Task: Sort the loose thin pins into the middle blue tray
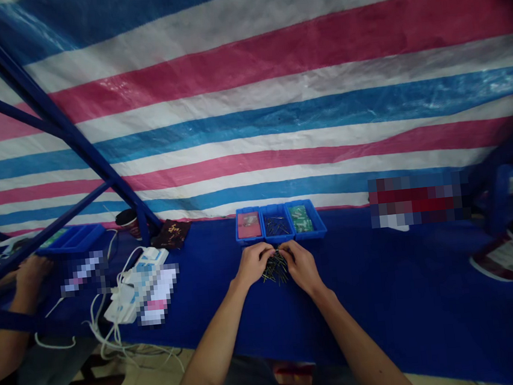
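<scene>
A small pile of thin, dark, stick-like pieces [277, 270] lies on the blue table [278, 323] in front of me. Over its far side, my left hand [254, 265] and my right hand [301, 265] nearly meet at the fingertips. Both hands are closed in a pinch; whatever sits between the fingers is too small to name. Just beyond them stand three joined blue bins: the left bin [249, 240] holds pink pieces, the middle bin [280, 238] more thin dark pieces, and the right bin [322, 228] green pieces that look like circuit boards.
Left of my arms lie a white power strip [132, 289] with tangled cables, a blurred-out sheet [160, 295] and a dark brown packet [173, 234]. Another person's hand [32, 271] is at the far left, near a blue tray [82, 239]. A bucket-like container [512, 255] stands right; striped sheeting [276, 112] hangs behind.
</scene>
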A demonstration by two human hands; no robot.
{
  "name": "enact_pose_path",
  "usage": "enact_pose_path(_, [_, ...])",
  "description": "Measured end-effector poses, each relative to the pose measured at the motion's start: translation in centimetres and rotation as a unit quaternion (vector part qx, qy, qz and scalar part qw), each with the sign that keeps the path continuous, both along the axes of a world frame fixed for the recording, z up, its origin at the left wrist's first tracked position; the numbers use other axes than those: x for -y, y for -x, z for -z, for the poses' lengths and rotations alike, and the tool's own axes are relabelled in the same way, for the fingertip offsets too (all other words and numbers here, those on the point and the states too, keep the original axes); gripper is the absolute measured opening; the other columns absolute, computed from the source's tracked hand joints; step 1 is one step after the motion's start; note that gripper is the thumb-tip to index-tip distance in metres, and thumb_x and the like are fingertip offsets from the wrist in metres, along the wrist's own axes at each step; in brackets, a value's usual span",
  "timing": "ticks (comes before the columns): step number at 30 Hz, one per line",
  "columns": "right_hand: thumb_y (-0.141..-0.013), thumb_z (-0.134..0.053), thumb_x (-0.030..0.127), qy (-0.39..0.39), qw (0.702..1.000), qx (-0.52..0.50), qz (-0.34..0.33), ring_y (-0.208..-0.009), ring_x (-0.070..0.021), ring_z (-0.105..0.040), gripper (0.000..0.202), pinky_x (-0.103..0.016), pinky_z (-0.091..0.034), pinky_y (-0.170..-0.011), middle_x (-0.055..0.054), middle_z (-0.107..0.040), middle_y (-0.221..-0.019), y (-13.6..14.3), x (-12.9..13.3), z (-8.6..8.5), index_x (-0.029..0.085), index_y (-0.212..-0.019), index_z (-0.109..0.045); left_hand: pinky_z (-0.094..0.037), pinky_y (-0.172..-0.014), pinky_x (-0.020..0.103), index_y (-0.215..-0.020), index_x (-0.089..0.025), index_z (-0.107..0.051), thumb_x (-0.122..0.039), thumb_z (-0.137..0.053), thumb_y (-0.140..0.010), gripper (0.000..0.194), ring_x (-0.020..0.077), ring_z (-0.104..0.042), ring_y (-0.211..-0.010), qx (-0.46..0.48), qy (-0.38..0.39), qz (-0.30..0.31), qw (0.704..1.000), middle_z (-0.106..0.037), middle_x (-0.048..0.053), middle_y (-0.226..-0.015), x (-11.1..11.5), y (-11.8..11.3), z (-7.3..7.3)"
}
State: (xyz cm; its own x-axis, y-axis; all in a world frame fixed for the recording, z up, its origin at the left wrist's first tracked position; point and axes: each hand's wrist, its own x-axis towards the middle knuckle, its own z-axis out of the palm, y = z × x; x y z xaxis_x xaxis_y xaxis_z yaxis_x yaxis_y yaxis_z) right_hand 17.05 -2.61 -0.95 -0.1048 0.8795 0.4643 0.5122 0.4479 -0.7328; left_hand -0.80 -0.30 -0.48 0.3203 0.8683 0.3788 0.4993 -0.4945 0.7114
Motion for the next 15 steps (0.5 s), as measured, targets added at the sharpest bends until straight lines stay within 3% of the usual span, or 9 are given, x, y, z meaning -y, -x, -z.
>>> enact_pose_path(15, [-0.103, -0.038, 0.038, 0.005, 0.998, 0.054, 0.036, -0.070, -0.0169, -0.059, 0.033, -0.027, -0.039, -0.066, -0.002, -0.062, -0.078, 0.03, 0.15, -0.05, 0.022, -0.081, -0.057, -0.049, -0.076, 0.025, -0.088, -0.018, -0.071, -0.029, -0.056, -0.096, 0.020, 0.0159, -0.066, -0.075, 0.015, -0.009, 0.006, 1.000, -0.072, 0.003, -0.082, 0.05, -0.14, -0.18])
